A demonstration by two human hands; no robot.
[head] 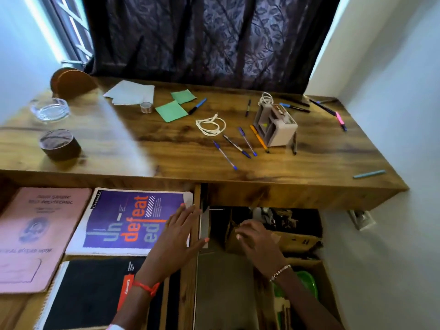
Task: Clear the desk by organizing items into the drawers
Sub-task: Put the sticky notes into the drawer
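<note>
My left hand (176, 236) lies flat with its fingers straight and spread. It is well in front of the grey organiser (276, 125) and to its left, down in the open drawer (190, 270). The palm rests on the right edge of the purple notebook (123, 220), and the fingertips reach over the drawer's side wall. My right hand (257, 241) hangs straight in front of the organiser, below the desk (166, 148), over a cardboard box (297, 239). Its fingers are bent and blurred, so I cannot tell whether they hold anything.

The organiser stands on the desk. An orange pen (259, 138) lies just beside its left face and a black pen (294, 145) at its front right corner. Three blue pens (247, 141) lie a little further left, and a coiled white cable (210, 125) beyond them. Two green sticky notes (171, 111) and a blue marker (197, 106) lie left of and behind the organiser. White papers (131, 92) and a small tape roll (146, 107) are further left still. A glass ashtray (50, 109) and a brown tape roll (59, 144) sit far to its left. A pink highlighter (341, 120) lies to its right, and a teal pen (369, 174) lies to its right and nearer me. In the drawer, further left than the purple notebook, is a pink record book (35, 234). A black notebook (90, 294) lies nearest me.
</note>
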